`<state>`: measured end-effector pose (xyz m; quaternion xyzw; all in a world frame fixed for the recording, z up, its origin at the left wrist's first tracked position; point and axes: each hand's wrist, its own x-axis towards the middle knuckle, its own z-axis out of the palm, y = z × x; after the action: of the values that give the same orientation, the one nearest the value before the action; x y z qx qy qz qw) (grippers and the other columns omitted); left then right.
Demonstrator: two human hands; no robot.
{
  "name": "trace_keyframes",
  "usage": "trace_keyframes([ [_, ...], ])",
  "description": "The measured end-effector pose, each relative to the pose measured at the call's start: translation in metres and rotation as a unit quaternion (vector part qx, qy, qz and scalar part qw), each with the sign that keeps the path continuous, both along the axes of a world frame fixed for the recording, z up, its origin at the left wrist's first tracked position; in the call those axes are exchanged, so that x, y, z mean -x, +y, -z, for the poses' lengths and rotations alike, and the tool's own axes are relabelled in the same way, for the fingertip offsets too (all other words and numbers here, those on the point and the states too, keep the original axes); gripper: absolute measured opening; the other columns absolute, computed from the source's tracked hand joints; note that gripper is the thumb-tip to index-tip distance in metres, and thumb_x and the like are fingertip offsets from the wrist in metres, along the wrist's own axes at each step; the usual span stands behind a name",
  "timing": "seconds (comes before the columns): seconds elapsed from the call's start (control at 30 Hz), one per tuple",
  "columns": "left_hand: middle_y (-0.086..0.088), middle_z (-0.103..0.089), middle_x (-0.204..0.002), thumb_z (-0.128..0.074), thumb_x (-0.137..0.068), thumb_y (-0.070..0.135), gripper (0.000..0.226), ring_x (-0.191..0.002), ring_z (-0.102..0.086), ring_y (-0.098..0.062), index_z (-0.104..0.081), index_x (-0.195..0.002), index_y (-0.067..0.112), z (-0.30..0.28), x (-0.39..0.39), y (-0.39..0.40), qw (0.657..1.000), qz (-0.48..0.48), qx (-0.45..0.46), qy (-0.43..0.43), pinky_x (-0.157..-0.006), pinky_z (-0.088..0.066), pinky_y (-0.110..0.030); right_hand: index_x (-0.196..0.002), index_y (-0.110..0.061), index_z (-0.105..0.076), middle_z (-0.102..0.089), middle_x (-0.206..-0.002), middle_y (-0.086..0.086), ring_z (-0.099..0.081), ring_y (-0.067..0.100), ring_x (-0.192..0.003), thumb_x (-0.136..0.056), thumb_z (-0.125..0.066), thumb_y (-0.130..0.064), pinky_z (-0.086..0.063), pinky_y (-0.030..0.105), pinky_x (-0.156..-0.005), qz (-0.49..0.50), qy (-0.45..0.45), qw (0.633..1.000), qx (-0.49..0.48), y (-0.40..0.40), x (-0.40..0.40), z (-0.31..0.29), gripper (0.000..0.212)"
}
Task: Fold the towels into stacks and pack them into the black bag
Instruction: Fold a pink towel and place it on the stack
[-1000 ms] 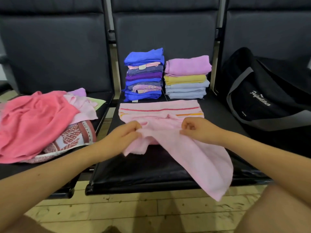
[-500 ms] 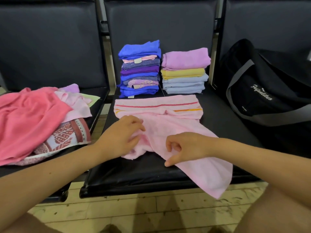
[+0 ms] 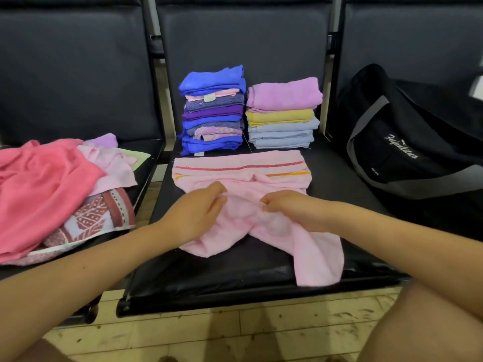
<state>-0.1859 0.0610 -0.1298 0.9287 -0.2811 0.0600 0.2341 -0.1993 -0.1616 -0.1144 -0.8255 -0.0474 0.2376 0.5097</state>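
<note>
A row of three dark padded seats (image 3: 235, 278) with upright backrests stands on a pale tiled floor (image 3: 198, 333); the middle seat is the working surface. A light pink towel (image 3: 261, 223) lies partly folded on the middle seat, its far edge flat and marked with red and orange stripes, its near part bunched, and one corner hanging over the seat's front edge at 5 o'clock. The left hand (image 3: 194, 214), at 9 o'clock of the bunched part, has its fingers curled and pinches a fold of the towel. The right hand (image 3: 292, 207), at 3 o'clock of the same part, likewise has its fingers curled into the cloth and grips it. The two hands are near each other but apart.

At 12 o'clock of the towel, against the backrest, stand two folded stacks side by side: a blue and purple stack (image 3: 213, 111) on the left, the taller, and a lilac, yellow and grey stack (image 3: 283, 113) on the right. On the left seat, at 9 o'clock, lies an unfolded heap of towels (image 3: 49, 189), with a coral-pink one uppermost and a red-patterned one beneath. On the right seat, at 2 o'clock, rests the black bag (image 3: 397, 142), with grey straps and white lettering on its side.
</note>
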Motion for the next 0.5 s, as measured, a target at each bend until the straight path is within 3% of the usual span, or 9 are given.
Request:
trace_keyframes([
  [0.03,0.004,-0.060,-0.077,-0.042,-0.100,0.027,0.013,-0.070,-0.055,-0.015,-0.051,-0.096,0.018,-0.005,-0.003,0.001,1.000,-0.013,0.001,-0.022,-0.061,-0.038,-0.029,-0.094,-0.019,-0.057,-0.056,-0.097,-0.005,-0.049,0.010,-0.090,-0.097,-0.049,-0.019,-0.039,0.020,-0.081,0.000,-0.025,0.999,0.027,0.001,0.000,-0.001,0.009],
  [0.1,0.008,-0.060,-0.079,-0.047,-0.098,0.034,0.015,-0.072,-0.054,-0.013,-0.056,-0.098,0.021,-0.011,-0.008,0.006,0.997,-0.034,-0.017,-0.065,-0.059,-0.036,-0.023,-0.080,-0.024,-0.051,-0.049,-0.083,-0.012,-0.044,0.005,-0.076,-0.096,-0.053,-0.038,-0.035,0.021,-0.070,-0.051,-0.112,0.983,0.133,0.000,0.000,-0.004,0.021],
  [0.17,0.010,-0.058,-0.079,-0.050,-0.096,0.040,0.019,-0.074,-0.054,-0.012,-0.059,-0.097,0.024,-0.015,-0.013,0.013,0.994,-0.051,-0.039,-0.083,-0.061,-0.037,-0.025,-0.076,-0.018,-0.046,-0.044,-0.074,-0.008,-0.040,0.009,-0.067,-0.096,-0.052,-0.039,-0.032,0.025,-0.062,-0.111,-0.206,0.944,0.231,-0.004,0.001,-0.007,0.030],
  [0.2,0.009,-0.059,-0.079,-0.050,-0.095,0.041,0.021,-0.074,-0.055,-0.014,-0.061,-0.096,0.023,-0.016,-0.015,0.017,0.994,-0.060,-0.047,-0.084,-0.063,-0.040,-0.028,-0.081,-0.015,-0.051,-0.052,-0.079,-0.004,-0.046,0.012,-0.072,-0.099,-0.048,-0.035,-0.037,0.027,-0.067,-0.122,-0.225,0.933,0.252,-0.007,0.001,-0.007,0.027],
  [0.27,0.007,-0.061,-0.078,-0.051,-0.094,0.042,0.025,-0.073,-0.057,-0.017,-0.062,-0.092,0.020,-0.016,-0.021,0.025,0.993,-0.071,-0.044,-0.083,-0.064,-0.042,-0.029,-0.102,-0.009,-0.060,-0.063,-0.102,0.004,-0.056,0.019,-0.094,-0.103,-0.040,-0.026,-0.043,0.030,-0.085,-0.110,-0.224,0.934,0.254,-0.015,-0.004,-0.007,0.026],
  [0.33,0.004,-0.061,-0.076,-0.052,-0.093,0.043,0.028,-0.073,-0.058,-0.019,-0.063,-0.088,0.017,-0.012,-0.026,0.034,0.992,-0.083,-0.050,-0.078,-0.065,-0.043,-0.031,-0.116,-0.008,-0.060,-0.061,-0.116,0.003,-0.054,0.020,-0.106,-0.103,-0.037,-0.024,-0.041,0.028,-0.089,-0.087,-0.199,0.944,0.250,-0.027,-0.010,-0.009,0.031],
  [0.4,0.002,-0.062,-0.079,-0.053,-0.093,0.043,0.029,-0.075,-0.057,-0.020,-0.064,-0.089,0.016,-0.007,-0.031,0.042,0.989,-0.108,-0.069,-0.068,-0.069,-0.045,-0.034,-0.112,-0.010,-0.063,-0.059,-0.107,-0.001,-0.053,0.015,-0.097,-0.103,-0.039,-0.027,-0.041,0.024,-0.079,-0.070,-0.170,0.952,0.246,-0.041,-0.016,-0.010,0.030],
  [0.5,0.004,-0.061,-0.083,-0.057,-0.092,0.040,0.023,-0.079,-0.055,-0.018,-0.065,-0.094,0.018,-0.001,-0.038,0.054,0.987,-0.139,-0.059,-0.044,-0.069,-0.040,-0.032,-0.095,-0.021,-0.065,-0.060,-0.094,-0.002,-0.051,0.012,-0.083,-0.100,-0.045,-0.028,-0.043,0.023,-0.069,-0.009,-0.106,0.980,0.166,-0.066,-0.021,-0.007,0.023],
])
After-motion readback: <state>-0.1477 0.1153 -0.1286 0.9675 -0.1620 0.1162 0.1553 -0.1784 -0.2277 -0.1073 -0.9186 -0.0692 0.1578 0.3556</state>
